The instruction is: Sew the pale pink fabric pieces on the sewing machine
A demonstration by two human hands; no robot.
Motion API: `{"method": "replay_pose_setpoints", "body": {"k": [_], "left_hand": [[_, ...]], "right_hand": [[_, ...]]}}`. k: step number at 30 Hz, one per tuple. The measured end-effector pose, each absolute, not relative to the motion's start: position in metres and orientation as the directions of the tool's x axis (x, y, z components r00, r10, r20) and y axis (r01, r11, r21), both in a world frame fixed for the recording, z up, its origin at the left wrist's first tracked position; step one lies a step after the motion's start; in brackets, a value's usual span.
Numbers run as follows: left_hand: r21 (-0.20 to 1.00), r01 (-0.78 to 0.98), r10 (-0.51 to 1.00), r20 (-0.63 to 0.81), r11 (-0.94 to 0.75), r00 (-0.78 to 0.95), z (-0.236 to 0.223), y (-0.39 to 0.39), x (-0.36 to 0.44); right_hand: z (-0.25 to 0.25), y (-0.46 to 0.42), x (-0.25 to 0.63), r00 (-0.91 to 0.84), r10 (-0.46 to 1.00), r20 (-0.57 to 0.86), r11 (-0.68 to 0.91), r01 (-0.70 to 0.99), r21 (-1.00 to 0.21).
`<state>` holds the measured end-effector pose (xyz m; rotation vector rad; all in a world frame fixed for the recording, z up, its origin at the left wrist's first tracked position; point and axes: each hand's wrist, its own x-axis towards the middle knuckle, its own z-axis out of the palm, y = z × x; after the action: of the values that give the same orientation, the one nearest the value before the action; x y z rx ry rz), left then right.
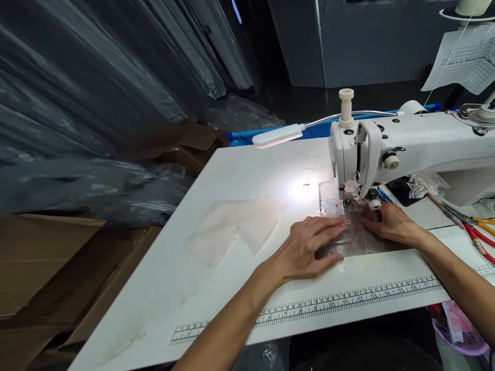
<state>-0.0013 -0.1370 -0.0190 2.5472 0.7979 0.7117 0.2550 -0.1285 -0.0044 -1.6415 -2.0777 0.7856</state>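
Observation:
A white sewing machine (425,144) stands on the table, its needle area above a shiny bed plate (359,242) that has small red marks. My left hand (309,245) lies flat on the plate's left side, fingers stretched towards the needle and thumb apart. Close to the right of the presser foot (350,205) is my right hand (389,224), its fingers bent and pressed down. Whatever is under those fingers is too thin and too hidden to make out. Left of my hands, a sheer pale fabric piece (232,224) with a notch lies flat.
A lamp (278,135) on a bendy neck lights the white table (154,304). A printed ruler (328,307) runs along its front edge. Scissors (464,216) and red-handled tools (477,242) lie right. Cardboard boxes (50,263) stand left; a purple basket (469,346) sits below right.

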Motion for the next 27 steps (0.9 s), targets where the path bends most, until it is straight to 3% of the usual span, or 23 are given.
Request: {"method": "replay_pose_setpoints", "body": {"k": [5,10,13,16,18,20,22,24,27], "left_hand": [[0.545,0.433,0.604,0.177,-0.718,0.777,-0.024,-0.14,0.001],[0.593,0.458,0.69,0.245,-0.663,0.681,-0.011,-0.139,-0.004],[0.749,0.466,0.833,0.203,-0.47,0.515,-0.001,-0.141,-0.004],[0.901,0.396,0.889,-0.028,-0.175,0.457,0.005,-0.144,-0.001],[0.93,0.366,0.883,-0.145,-0.032,0.446,0.006,-0.146,0.003],[0.925,0.377,0.891,-0.203,0.039,0.407,0.006,-0.148,0.007],[0.91,0.406,0.905,-0.235,0.076,0.356,0.005,-0.149,0.01],[0.9,0.427,0.918,-0.239,0.086,0.317,0.002,-0.15,0.013],[0.895,0.444,0.934,-0.194,0.043,0.3,-0.002,-0.149,0.014]], "right_hand": [[-0.002,-0.126,0.258,-0.213,0.976,-0.032,0.135,0.722,-0.679],[0.003,-0.128,0.265,-0.328,0.935,-0.133,0.12,0.647,-0.753],[0.004,-0.134,0.257,-0.369,0.905,-0.213,0.018,0.533,-0.846],[0.009,-0.141,0.239,-0.416,0.868,-0.271,-0.099,0.39,-0.915],[0.015,-0.144,0.228,-0.521,0.805,-0.284,-0.136,0.304,-0.943],[0.019,-0.145,0.224,-0.616,0.743,-0.261,-0.075,0.312,-0.947],[0.019,-0.143,0.226,-0.592,0.783,-0.191,0.138,0.464,-0.875],[0.014,-0.141,0.233,-0.538,0.841,-0.052,0.371,0.645,-0.668],[-0.001,-0.138,0.245,-0.634,0.762,0.132,0.621,0.658,-0.427]]}}
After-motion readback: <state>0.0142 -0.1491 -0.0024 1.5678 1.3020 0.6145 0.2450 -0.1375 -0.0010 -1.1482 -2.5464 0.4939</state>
